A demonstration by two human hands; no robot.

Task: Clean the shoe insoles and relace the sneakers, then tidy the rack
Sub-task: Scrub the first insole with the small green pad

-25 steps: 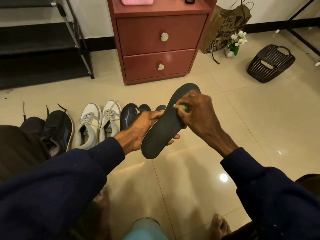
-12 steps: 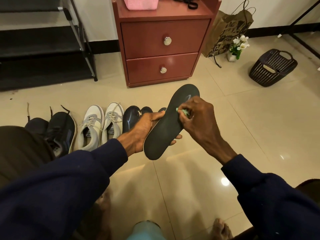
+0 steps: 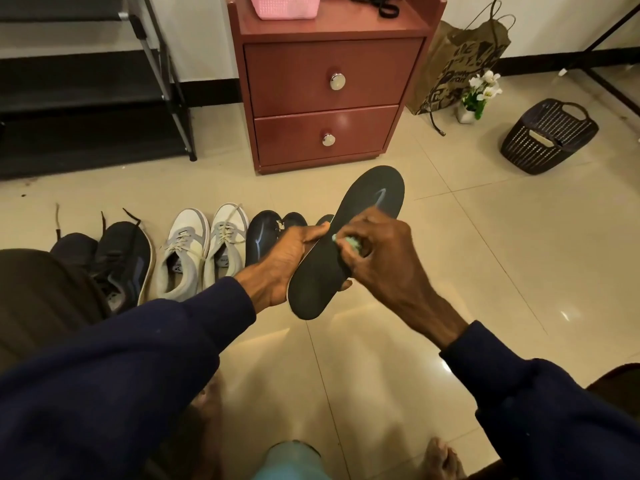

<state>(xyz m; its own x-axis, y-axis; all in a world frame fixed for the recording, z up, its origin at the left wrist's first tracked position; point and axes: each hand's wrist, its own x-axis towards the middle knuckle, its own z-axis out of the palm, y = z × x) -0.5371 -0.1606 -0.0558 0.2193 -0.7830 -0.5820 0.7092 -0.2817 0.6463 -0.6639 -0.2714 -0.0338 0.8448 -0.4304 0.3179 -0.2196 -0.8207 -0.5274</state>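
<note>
My left hand (image 3: 284,261) grips a black insole (image 3: 363,216) from underneath, holding it up over the floor with its toe end pointing away. My right hand (image 3: 377,254) pinches a small pale green cloth (image 3: 349,241) and presses it on the middle of the insole. On the floor behind stand a pair of white sneakers (image 3: 204,251) with laces, a pair of dark sneakers (image 3: 114,261) with loose laces, and more black insoles (image 3: 263,233). A black shoe rack (image 3: 86,95) stands at the far left.
A red two-drawer cabinet (image 3: 329,95) stands straight ahead with a pink basket (image 3: 287,6) and black laces (image 3: 377,5) on top. To the right are a paper bag (image 3: 460,67), a small flower pot (image 3: 478,95) and a dark plastic basket (image 3: 547,136). My bare feet show at the bottom edge.
My right hand has slid the cloth down the insole toward its middle, uncovering a pale streak near the toe. The left hand keeps its grip.
</note>
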